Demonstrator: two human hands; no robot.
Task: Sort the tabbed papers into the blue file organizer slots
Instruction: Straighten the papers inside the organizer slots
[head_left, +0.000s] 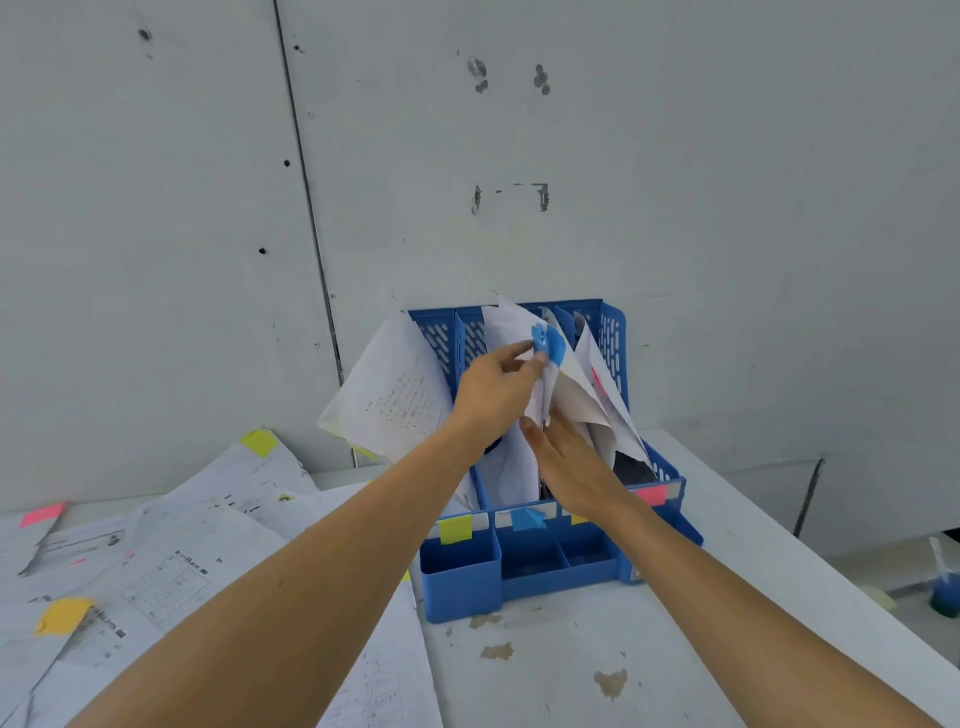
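Observation:
The blue file organizer (524, 566) stands against the wall, its front labels marked yellow, blue and pink. Papers fill its slots: one sheet (387, 395) leans out of the left slot, and pink-tabbed sheets (605, 395) stand in the right one. My left hand (496, 392) pinches the top of a blue-tabbed paper (548, 340) above the middle slot. My right hand (569, 457) reaches into the organizer lower down and presses against the same sheets. Whether it grips them is hidden.
Loose papers (171, 566) with yellow and pink tabs lie spread over the white table (623, 665) at left. The wall rises right behind the organizer. A small blue cup (945, 597) stands past the table's right edge. Brown chips mark the tabletop in front.

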